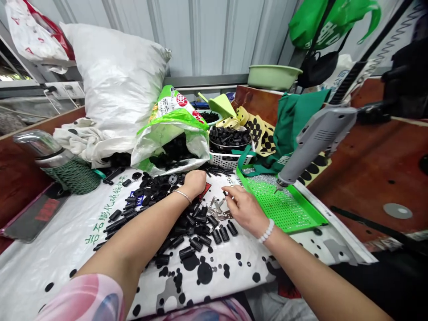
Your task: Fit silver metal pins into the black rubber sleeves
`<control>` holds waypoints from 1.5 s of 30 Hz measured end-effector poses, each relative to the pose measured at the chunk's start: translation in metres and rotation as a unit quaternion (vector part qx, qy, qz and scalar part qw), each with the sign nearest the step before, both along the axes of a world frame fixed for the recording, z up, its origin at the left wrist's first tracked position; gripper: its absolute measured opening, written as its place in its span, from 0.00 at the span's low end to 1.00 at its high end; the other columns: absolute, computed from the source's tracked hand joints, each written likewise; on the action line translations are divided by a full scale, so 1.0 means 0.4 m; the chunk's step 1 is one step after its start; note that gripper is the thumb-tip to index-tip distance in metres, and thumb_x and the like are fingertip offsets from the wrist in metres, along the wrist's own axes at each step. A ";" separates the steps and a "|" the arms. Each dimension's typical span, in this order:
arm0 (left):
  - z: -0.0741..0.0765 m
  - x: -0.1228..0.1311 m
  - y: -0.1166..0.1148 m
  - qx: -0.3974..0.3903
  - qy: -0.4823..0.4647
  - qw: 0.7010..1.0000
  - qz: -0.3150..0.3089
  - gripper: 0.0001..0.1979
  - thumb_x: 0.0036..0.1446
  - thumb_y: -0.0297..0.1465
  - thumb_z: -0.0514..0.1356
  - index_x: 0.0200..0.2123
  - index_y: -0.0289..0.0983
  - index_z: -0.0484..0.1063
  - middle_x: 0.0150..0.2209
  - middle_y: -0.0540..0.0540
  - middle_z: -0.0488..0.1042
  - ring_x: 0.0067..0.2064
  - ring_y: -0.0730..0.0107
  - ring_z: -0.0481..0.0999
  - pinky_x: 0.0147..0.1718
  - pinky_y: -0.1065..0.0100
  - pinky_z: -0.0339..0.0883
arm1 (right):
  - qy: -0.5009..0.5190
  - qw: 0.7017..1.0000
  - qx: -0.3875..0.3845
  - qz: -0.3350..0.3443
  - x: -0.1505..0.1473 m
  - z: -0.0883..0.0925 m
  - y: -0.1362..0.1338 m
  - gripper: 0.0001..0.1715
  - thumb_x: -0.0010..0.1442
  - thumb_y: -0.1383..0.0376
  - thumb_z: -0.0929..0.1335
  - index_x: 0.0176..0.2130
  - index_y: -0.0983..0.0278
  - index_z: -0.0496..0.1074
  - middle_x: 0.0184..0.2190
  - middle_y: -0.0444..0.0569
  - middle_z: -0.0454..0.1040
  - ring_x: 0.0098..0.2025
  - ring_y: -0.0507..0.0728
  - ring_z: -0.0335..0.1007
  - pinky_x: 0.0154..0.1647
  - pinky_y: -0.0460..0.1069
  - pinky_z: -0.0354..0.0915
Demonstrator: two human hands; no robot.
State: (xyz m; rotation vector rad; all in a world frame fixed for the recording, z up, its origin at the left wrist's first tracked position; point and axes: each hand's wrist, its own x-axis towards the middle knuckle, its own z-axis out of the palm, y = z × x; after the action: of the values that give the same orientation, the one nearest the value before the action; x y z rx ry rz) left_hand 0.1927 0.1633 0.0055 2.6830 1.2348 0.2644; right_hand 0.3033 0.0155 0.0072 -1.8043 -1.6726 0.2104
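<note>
My left hand [195, 183] is closed over the far side of the pile, its fingers turned away from me, so what they hold is hidden. Just beyond it lie thin black rods [219, 171]. Between the thumb and forefinger of my right hand [245, 208] is a small black piece [225, 193], too small to name. Beside those fingertips, flat metal strips [218, 209] lie in a loose heap. Black plastic cylinders [195, 243] with narrower ends are spread under and around my left forearm. Three of them stand in a row near my right hand.
A grey electric screwdriver [316, 142] hangs over a green perforated tray [284, 206] of small screws. Behind are an open bag [174, 118] of black parts and a white basket [230, 160]. A flask [56, 160] and a phone [36, 211] lie left.
</note>
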 end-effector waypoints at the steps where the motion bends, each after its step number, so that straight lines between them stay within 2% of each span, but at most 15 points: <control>1: 0.007 -0.011 -0.006 -0.009 -0.011 1.000 -0.005 0.14 0.57 0.33 0.56 0.46 0.33 0.67 0.45 0.41 0.69 0.43 0.63 0.71 0.41 0.59 0.67 | 0.031 0.999 0.013 0.000 0.006 -0.002 -0.006 0.16 0.56 0.70 0.61 0.43 0.64 0.71 0.34 0.49 0.71 0.33 0.54 0.67 0.37 0.50 0.63; 4: 0.034 -0.067 -0.047 -0.038 -0.054 0.997 -0.032 0.11 0.54 0.32 0.58 0.40 0.34 0.71 0.36 0.44 0.74 0.37 0.66 0.73 0.38 0.66 0.67 | 0.142 0.989 0.043 0.005 0.011 -0.005 -0.009 0.13 0.56 0.66 0.62 0.41 0.65 0.70 0.28 0.47 0.71 0.25 0.51 0.67 0.26 0.47 0.65; 6: 0.048 -0.113 -0.091 -0.058 -0.087 0.993 -0.055 0.13 0.55 0.33 0.56 0.44 0.36 0.70 0.35 0.47 0.75 0.33 0.70 0.73 0.34 0.70 0.67 | 0.218 0.974 0.063 0.013 -0.001 0.000 -0.004 0.12 0.57 0.63 0.62 0.40 0.66 0.69 0.25 0.45 0.71 0.21 0.50 0.67 0.22 0.46 0.65; 8: 0.053 -0.156 -0.138 -0.086 -0.134 0.985 -0.068 0.14 0.56 0.33 0.55 0.45 0.36 0.68 0.36 0.48 0.75 0.32 0.73 0.72 0.32 0.72 0.67 | 0.275 0.957 0.083 0.023 -0.021 0.010 -0.001 0.12 0.58 0.61 0.62 0.38 0.66 0.68 0.24 0.45 0.71 0.21 0.50 0.69 0.22 0.46 0.67; 12: 0.051 -0.212 -0.209 -0.214 -0.291 0.930 -0.063 0.14 0.52 0.32 0.58 0.43 0.34 0.70 0.33 0.47 0.74 0.29 0.73 0.70 0.30 0.71 0.65 | 0.381 0.916 0.118 0.038 -0.070 0.024 -0.002 0.10 0.55 0.61 0.66 0.36 0.65 0.68 0.21 0.43 0.71 0.20 0.50 0.69 0.23 0.45 0.68; 14: 0.051 -0.223 -0.227 -0.255 -0.327 0.908 -0.053 0.14 0.51 0.31 0.59 0.42 0.34 0.70 0.34 0.47 0.74 0.30 0.73 0.70 0.31 0.71 0.65 | 0.426 0.895 0.118 0.051 -0.090 0.022 -0.007 0.09 0.52 0.62 0.68 0.34 0.65 0.69 0.21 0.42 0.71 0.20 0.49 0.68 0.22 0.45 0.67; 16: 0.052 -0.228 -0.238 -0.295 -0.361 0.883 -0.050 0.14 0.50 0.31 0.60 0.41 0.34 0.71 0.35 0.46 0.75 0.32 0.72 0.71 0.34 0.70 0.66 | 0.438 0.890 0.111 0.059 -0.104 0.016 -0.015 0.08 0.52 0.63 0.69 0.34 0.65 0.70 0.23 0.42 0.71 0.20 0.48 0.68 0.22 0.44 0.67; 21: 0.049 -0.237 -0.262 -0.385 -0.416 0.823 -0.028 0.14 0.50 0.31 0.60 0.42 0.33 0.71 0.38 0.44 0.75 0.36 0.70 0.73 0.38 0.68 0.66 | 0.398 0.908 0.112 0.066 -0.116 -0.002 -0.053 0.07 0.54 0.65 0.68 0.35 0.64 0.70 0.24 0.43 0.72 0.22 0.49 0.68 0.24 0.44 0.67; 25: 0.036 -0.251 -0.297 -0.404 -0.422 0.811 -0.030 0.15 0.50 0.31 0.61 0.42 0.32 0.71 0.39 0.43 0.75 0.39 0.69 0.72 0.41 0.67 0.65 | 0.277 0.944 0.144 0.109 -0.125 -0.021 -0.093 0.06 0.56 0.68 0.66 0.37 0.63 0.71 0.28 0.46 0.73 0.27 0.52 0.70 0.30 0.48 0.68; 29: 0.024 -0.270 -0.337 -0.441 -0.421 0.792 0.015 0.15 0.49 0.34 0.62 0.40 0.33 0.72 0.33 0.45 0.75 0.32 0.71 0.71 0.34 0.70 0.66 | 0.188 0.953 0.186 0.147 -0.141 -0.038 -0.125 0.07 0.56 0.71 0.65 0.37 0.63 0.70 0.32 0.49 0.73 0.35 0.55 0.70 0.36 0.51 0.68; 35: 0.000 -0.281 -0.366 -0.456 -0.412 0.788 0.039 0.17 0.54 0.40 0.56 0.39 0.33 0.71 0.24 0.50 0.69 0.21 0.79 0.65 0.22 0.75 0.61 | 0.123 0.959 0.195 0.163 -0.156 -0.047 -0.146 0.08 0.58 0.73 0.63 0.37 0.63 0.68 0.29 0.49 0.72 0.33 0.54 0.70 0.32 0.49 0.68; 39: -0.010 -0.283 -0.369 -0.511 -0.408 0.756 0.036 0.18 0.55 0.42 0.54 0.34 0.31 0.72 0.20 0.51 0.67 0.18 0.81 0.62 0.19 0.76 0.59 | -0.014 0.950 0.255 0.179 -0.161 -0.043 -0.160 0.11 0.57 0.74 0.63 0.40 0.64 0.67 0.30 0.53 0.73 0.33 0.56 0.71 0.32 0.50 0.69; 41: -0.010 -0.286 -0.371 -0.530 -0.415 0.739 0.038 0.19 0.55 0.43 0.54 0.32 0.31 0.71 0.19 0.52 0.66 0.18 0.81 0.61 0.18 0.76 0.59 | -0.043 0.946 0.262 0.188 -0.165 -0.043 -0.164 0.11 0.56 0.74 0.63 0.40 0.65 0.66 0.31 0.54 0.73 0.33 0.56 0.71 0.32 0.50 0.69; 43: -0.008 -0.289 -0.375 -0.521 -0.414 0.745 0.042 0.18 0.55 0.42 0.54 0.33 0.31 0.71 0.19 0.52 0.66 0.18 0.80 0.62 0.18 0.76 0.59 | -0.008 0.951 0.242 0.192 -0.170 -0.044 -0.166 0.10 0.56 0.75 0.63 0.39 0.65 0.66 0.29 0.53 0.72 0.33 0.56 0.70 0.31 0.50 0.69; 45: -0.004 -0.291 -0.380 -0.485 -0.408 0.772 0.045 0.18 0.55 0.41 0.54 0.36 0.31 0.72 0.20 0.51 0.66 0.19 0.80 0.63 0.19 0.76 0.59 | 0.053 0.958 0.211 0.186 -0.176 -0.046 -0.166 0.08 0.57 0.75 0.62 0.37 0.64 0.66 0.27 0.51 0.71 0.32 0.55 0.69 0.30 0.49 0.68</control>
State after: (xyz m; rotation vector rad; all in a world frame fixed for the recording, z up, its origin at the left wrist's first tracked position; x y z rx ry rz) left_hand 0.0763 0.0113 0.0037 1.3494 0.8292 0.5389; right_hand 0.2329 -0.0510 -0.0111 -1.1415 -1.8063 0.0986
